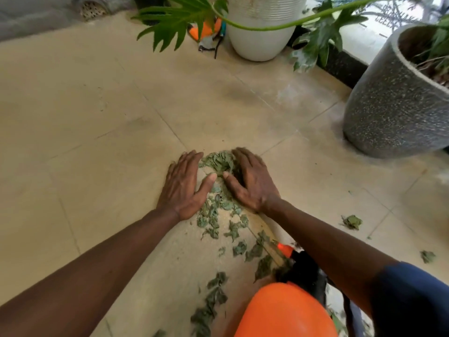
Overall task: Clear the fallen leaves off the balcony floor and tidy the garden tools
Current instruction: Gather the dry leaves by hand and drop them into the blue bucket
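Observation:
A small heap of dry green leaves [220,161] lies on the beige tiled floor [97,132]. My left hand [185,183] lies flat on the tiles at the heap's left side, fingers straight. My right hand [250,178] lies flat at its right side, fingers straight and touching the leaves. A trail of loose leaves [228,229] runs from the heap back toward me. Single leaves [352,222] lie at the right. An orange sprayer [284,312] with a black top stands close under my right arm. Orange-handled garden tools [206,35] lie by the white pot.
A white ribbed pot [262,27] with a large-leaved plant stands at the back. At the right stands a grey speckled pot [393,105]. A dark kerb [340,66] runs behind the pots. A floor drain [93,8] sits at the back left.

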The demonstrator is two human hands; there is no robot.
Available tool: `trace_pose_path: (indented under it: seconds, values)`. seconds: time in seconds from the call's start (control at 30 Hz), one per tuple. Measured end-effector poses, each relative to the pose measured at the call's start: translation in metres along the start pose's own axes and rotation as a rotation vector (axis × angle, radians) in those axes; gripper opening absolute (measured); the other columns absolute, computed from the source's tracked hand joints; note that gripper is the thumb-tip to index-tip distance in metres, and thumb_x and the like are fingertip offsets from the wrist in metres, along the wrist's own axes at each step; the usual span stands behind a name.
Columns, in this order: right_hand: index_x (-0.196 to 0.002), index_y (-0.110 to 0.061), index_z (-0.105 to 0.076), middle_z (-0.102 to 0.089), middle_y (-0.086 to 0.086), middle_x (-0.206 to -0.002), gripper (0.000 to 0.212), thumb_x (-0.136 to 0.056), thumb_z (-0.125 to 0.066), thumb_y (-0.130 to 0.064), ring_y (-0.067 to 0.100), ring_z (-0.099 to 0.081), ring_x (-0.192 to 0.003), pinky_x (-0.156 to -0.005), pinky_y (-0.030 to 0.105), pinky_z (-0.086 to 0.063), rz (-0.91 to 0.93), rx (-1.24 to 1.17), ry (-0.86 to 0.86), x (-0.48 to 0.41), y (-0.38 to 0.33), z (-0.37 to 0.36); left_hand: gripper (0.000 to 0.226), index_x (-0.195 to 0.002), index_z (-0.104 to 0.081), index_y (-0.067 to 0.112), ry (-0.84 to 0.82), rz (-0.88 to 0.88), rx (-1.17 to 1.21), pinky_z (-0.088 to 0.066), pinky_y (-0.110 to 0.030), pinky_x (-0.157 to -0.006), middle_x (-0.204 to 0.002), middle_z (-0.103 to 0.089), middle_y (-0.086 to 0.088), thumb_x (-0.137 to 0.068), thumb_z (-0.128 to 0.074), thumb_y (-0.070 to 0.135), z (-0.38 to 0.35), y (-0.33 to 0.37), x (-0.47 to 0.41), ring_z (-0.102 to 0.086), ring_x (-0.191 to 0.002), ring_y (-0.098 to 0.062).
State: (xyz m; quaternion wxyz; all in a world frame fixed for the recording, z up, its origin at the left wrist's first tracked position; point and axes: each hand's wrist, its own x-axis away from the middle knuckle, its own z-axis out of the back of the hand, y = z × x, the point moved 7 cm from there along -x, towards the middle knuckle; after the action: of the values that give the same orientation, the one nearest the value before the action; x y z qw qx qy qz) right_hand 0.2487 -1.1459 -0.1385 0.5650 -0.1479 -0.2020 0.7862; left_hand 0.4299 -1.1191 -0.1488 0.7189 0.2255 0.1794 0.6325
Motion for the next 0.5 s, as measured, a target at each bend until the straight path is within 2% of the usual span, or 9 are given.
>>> trace_pose_path:
  seconds: [0.07,0.17,0.23,0.3,0.4,0.5]
  values:
    - [-0.157,-0.017,-0.029,-0.036,0.01,-0.16,0.076,-0.1,-0.044,-0.064,0.026,-0.037,-0.143,-0.12,0.052,-0.031,0.059,-0.081,0.053,-0.003,-0.009,0.005,0.09,-0.163,-0.018,0.025,0.014,0.033,0.047,-0.006,-0.044,-0.129,-0.172,-0.017,-0.001,-0.092,-0.015,0.079,0.006,-0.001,0.002,-0.01,-0.159,-0.016]
    - [-0.158,-0.025,-0.024,-0.034,0.009,-0.159,0.091,-0.088,-0.048,-0.079,0.027,-0.034,-0.143,-0.121,0.052,-0.027,0.042,-0.041,0.134,-0.01,-0.009,0.01,0.089,-0.163,-0.019,0.026,0.063,0.094,0.02,-0.003,-0.042,-0.128,-0.172,-0.017,0.001,-0.092,-0.014,0.079,0.021,-0.014,0.01,-0.008,-0.159,-0.015]
    - [-0.16,-0.029,-0.018,-0.027,0.01,-0.163,0.104,-0.079,-0.043,-0.091,0.03,-0.027,-0.149,-0.123,0.059,-0.019,0.035,0.014,0.056,-0.023,-0.012,0.002,0.088,-0.163,-0.019,0.026,0.09,0.111,-0.021,-0.002,-0.043,-0.128,-0.172,-0.017,0.001,-0.093,-0.013,0.079,0.031,-0.025,0.016,-0.007,-0.159,-0.015]
    - [-0.161,-0.036,-0.014,-0.019,0.009,-0.168,0.109,-0.074,-0.038,-0.097,0.033,-0.017,-0.155,-0.121,0.068,-0.013,0.103,0.076,-0.05,-0.04,-0.023,-0.007,0.089,-0.163,-0.019,0.025,0.082,0.116,-0.036,-0.003,-0.043,-0.128,-0.172,-0.017,0.0,-0.092,-0.014,0.079,0.037,-0.034,0.019,-0.007,-0.159,-0.016]
    - [-0.16,-0.044,-0.02,-0.013,0.002,-0.172,0.093,-0.082,-0.034,-0.091,0.031,-0.007,-0.158,-0.119,0.074,-0.007,0.33,0.234,-0.232,-0.052,-0.051,-0.029,0.091,-0.164,-0.016,0.026,0.047,0.13,-0.026,-0.004,-0.042,-0.129,-0.173,-0.012,0.001,-0.091,-0.014,0.081,0.039,-0.041,0.025,-0.003,-0.16,-0.014]
    - [-0.158,-0.038,-0.032,-0.016,0.002,-0.171,0.069,-0.098,-0.034,-0.073,0.025,-0.007,-0.159,-0.123,0.068,-0.007,0.488,0.274,-0.302,-0.044,-0.063,-0.045,0.088,-0.164,-0.015,0.027,0.014,0.074,-0.12,-0.008,-0.046,-0.129,-0.174,-0.004,0.001,-0.093,-0.015,0.079,0.036,-0.04,0.032,0.001,-0.16,-0.016]
